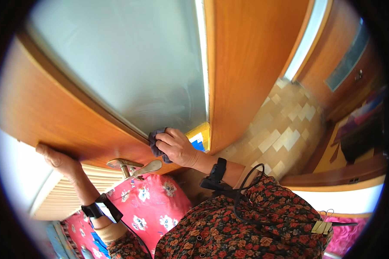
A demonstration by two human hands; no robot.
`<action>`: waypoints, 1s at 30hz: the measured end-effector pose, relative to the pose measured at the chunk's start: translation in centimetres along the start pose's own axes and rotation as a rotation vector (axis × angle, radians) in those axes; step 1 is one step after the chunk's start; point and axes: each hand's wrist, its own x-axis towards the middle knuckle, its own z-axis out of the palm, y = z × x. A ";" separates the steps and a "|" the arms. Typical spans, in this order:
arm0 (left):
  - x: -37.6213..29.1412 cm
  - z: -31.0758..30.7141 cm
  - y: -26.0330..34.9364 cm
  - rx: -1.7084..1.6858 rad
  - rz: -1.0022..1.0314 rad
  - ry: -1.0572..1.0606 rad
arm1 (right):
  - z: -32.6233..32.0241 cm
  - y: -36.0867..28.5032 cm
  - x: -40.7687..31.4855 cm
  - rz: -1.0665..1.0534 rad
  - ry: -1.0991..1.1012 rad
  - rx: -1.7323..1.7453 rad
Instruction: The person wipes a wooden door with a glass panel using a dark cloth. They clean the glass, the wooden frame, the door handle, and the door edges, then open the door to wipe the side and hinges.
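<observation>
My right hand [178,147] presses a dark grey cloth [156,144] against the lower corner of a frosted glass panel [133,61]. The panel is set in an orange-brown wooden door [84,119]. Faint smears show on the glass just above the cloth. At the door's outer edge is my left hand [60,162], its thumb side on the wood and most of its fingers hidden. Between my hands a metal lever handle [150,168] juts out from the door.
Below the handle lies pink printed fabric [149,200], beside a cream ribbed surface [74,187]. A parquet-patterned floor [272,129] runs off to the right, towards another wooden door [330,55]. A black cable [236,200] hangs from my right sleeve.
</observation>
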 end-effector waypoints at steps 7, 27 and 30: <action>-0.8 0.5 1.0 0.019 -0.040 -0.012 | 0.7 1.8 -5.2 0.239 0.080 -0.105; -1.3 0.5 1.9 -0.011 -0.061 -0.091 | -0.4 3.1 -8.9 0.692 0.375 -0.185; -1.5 0.5 2.2 0.017 -0.042 -0.086 | 0.3 2.8 -8.4 0.839 0.449 -0.170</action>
